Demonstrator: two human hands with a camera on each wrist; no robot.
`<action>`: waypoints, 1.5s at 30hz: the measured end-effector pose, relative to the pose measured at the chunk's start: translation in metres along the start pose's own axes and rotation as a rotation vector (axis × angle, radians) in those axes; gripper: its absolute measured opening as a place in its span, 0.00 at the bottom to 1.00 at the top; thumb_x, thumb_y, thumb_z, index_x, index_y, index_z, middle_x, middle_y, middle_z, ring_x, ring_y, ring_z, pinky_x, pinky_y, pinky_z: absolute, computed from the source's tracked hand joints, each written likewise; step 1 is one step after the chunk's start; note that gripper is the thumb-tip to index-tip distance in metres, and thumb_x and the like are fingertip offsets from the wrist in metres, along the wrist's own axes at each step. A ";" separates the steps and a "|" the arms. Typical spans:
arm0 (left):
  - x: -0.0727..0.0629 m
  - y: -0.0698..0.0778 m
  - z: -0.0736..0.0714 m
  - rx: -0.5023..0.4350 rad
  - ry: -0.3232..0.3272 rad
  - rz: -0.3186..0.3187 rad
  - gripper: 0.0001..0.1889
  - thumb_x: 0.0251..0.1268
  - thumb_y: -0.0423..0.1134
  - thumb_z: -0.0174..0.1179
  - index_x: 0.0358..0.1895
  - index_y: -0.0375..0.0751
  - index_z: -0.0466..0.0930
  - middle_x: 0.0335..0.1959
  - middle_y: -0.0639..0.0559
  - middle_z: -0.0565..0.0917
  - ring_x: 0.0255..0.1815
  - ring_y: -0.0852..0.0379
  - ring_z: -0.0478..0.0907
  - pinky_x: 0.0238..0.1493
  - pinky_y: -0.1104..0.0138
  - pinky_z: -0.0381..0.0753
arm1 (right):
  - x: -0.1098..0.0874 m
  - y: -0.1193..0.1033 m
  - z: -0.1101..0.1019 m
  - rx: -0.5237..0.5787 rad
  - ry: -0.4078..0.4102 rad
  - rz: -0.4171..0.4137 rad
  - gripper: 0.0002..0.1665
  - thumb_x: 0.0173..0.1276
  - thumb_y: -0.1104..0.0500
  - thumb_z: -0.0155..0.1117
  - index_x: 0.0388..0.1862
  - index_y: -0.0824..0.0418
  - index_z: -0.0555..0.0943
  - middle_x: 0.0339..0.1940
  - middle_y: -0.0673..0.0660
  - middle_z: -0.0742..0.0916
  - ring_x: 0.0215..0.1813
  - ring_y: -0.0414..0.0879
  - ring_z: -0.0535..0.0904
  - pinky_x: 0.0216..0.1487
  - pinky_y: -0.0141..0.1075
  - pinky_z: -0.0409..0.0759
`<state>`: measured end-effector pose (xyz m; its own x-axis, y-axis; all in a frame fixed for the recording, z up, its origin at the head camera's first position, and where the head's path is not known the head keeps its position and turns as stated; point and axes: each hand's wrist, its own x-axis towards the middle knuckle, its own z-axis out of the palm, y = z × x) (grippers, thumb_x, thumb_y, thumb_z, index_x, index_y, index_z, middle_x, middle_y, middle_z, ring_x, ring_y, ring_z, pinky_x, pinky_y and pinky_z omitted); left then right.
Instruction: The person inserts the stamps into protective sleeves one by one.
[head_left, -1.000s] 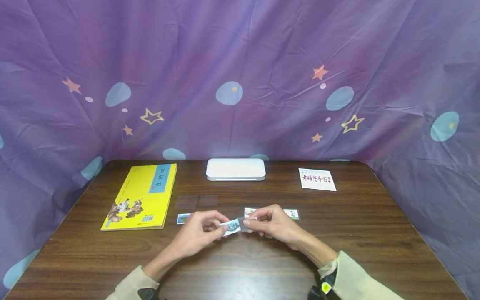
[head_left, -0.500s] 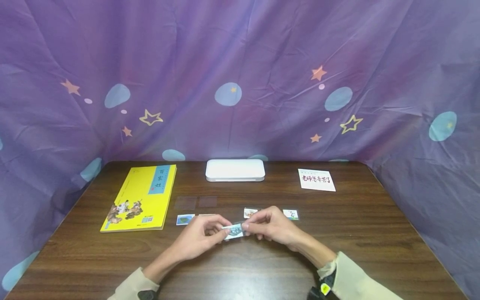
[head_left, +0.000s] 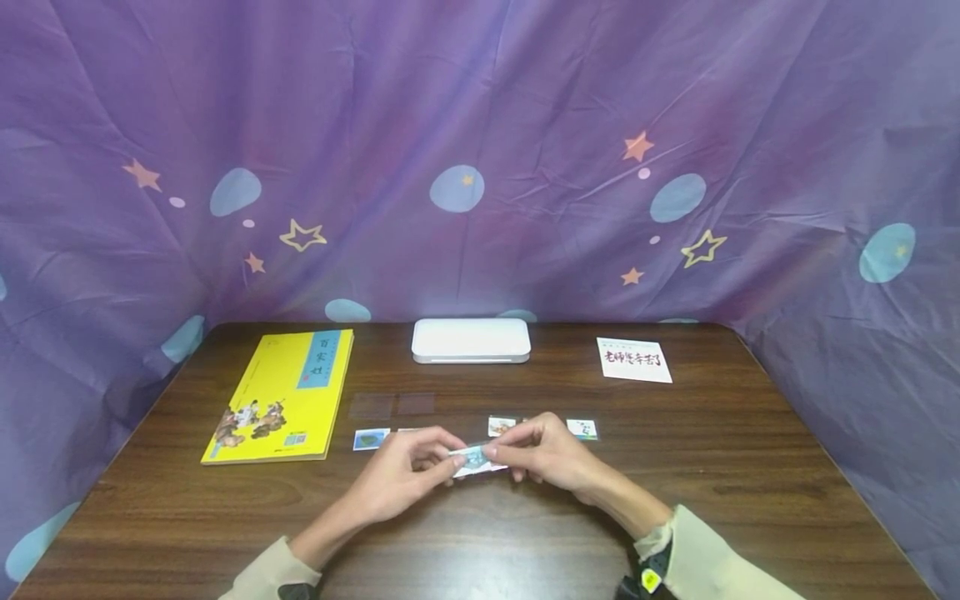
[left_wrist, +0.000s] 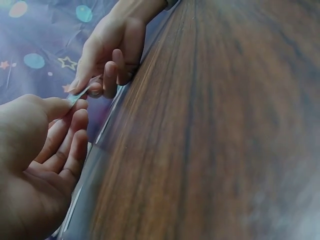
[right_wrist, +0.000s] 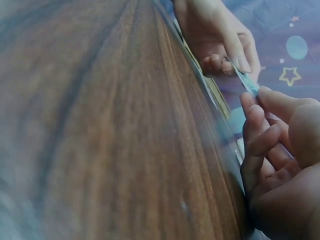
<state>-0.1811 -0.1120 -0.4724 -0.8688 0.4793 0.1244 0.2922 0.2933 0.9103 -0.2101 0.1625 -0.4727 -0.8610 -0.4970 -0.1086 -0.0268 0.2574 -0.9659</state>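
Just above the tabletop, both hands hold a small blue-and-white stamp [head_left: 474, 459] in a clear sleeve, seen nearly edge-on in the wrist views. My left hand [head_left: 408, 467] pinches its left end between thumb and fingers. At the other end, my right hand [head_left: 551, 460] pinches it by thumb and index finger, its other fingers curled below. A blue-and-green stamp [head_left: 371, 439] lies beyond my left hand, which partly covers another small piece. Behind my right hand lie a reddish-brown stamp [head_left: 500, 426] and a green-and-white stamp [head_left: 581, 429].
Two clear sleeves [head_left: 371, 405] lie flat behind the left-hand stamps. A yellow book [head_left: 281, 396] occupies the table's left side. A white case [head_left: 471, 340] stands at the back middle, and a white card [head_left: 635, 360] with red writing is at the back right.
The stamp has slid rightward into the sleeve, so its picture now reaches my right thumb. Both hands stay nearly in place, the left shifting slightly to the right.
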 end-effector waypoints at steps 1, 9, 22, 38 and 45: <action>0.000 0.000 0.000 -0.005 0.004 0.001 0.10 0.77 0.43 0.69 0.54 0.46 0.88 0.39 0.52 0.94 0.33 0.56 0.91 0.38 0.65 0.91 | 0.000 0.000 0.000 -0.001 0.004 -0.001 0.12 0.70 0.50 0.79 0.47 0.55 0.94 0.37 0.54 0.93 0.23 0.39 0.79 0.19 0.25 0.69; 0.003 0.000 0.003 -0.060 0.027 0.006 0.12 0.79 0.44 0.67 0.54 0.41 0.87 0.40 0.47 0.94 0.36 0.53 0.91 0.41 0.62 0.93 | -0.002 0.000 0.001 0.035 0.031 -0.002 0.14 0.72 0.51 0.78 0.49 0.56 0.93 0.33 0.57 0.92 0.23 0.39 0.78 0.19 0.25 0.70; 0.004 0.001 0.003 -0.112 0.028 0.005 0.10 0.80 0.42 0.66 0.50 0.38 0.86 0.39 0.45 0.94 0.36 0.52 0.91 0.44 0.60 0.94 | -0.002 0.000 0.005 0.077 0.061 -0.024 0.13 0.72 0.52 0.78 0.48 0.59 0.92 0.32 0.60 0.92 0.24 0.38 0.81 0.23 0.27 0.77; 0.001 0.004 0.003 -0.115 0.025 -0.033 0.09 0.79 0.45 0.67 0.48 0.44 0.88 0.39 0.53 0.95 0.36 0.50 0.92 0.41 0.63 0.92 | -0.003 -0.003 0.011 0.053 0.039 -0.065 0.10 0.73 0.53 0.76 0.44 0.58 0.92 0.26 0.62 0.89 0.24 0.39 0.80 0.24 0.27 0.77; 0.002 0.001 0.001 -0.111 0.037 0.014 0.10 0.80 0.42 0.65 0.50 0.39 0.88 0.39 0.47 0.93 0.36 0.55 0.90 0.43 0.62 0.93 | -0.002 -0.003 0.011 0.047 0.056 -0.067 0.11 0.73 0.52 0.76 0.45 0.59 0.92 0.26 0.62 0.89 0.24 0.40 0.80 0.24 0.27 0.76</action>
<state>-0.1820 -0.1096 -0.4714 -0.8795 0.4515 0.1502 0.2602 0.1921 0.9462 -0.2029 0.1539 -0.4718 -0.8851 -0.4644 -0.0311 -0.0627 0.1852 -0.9807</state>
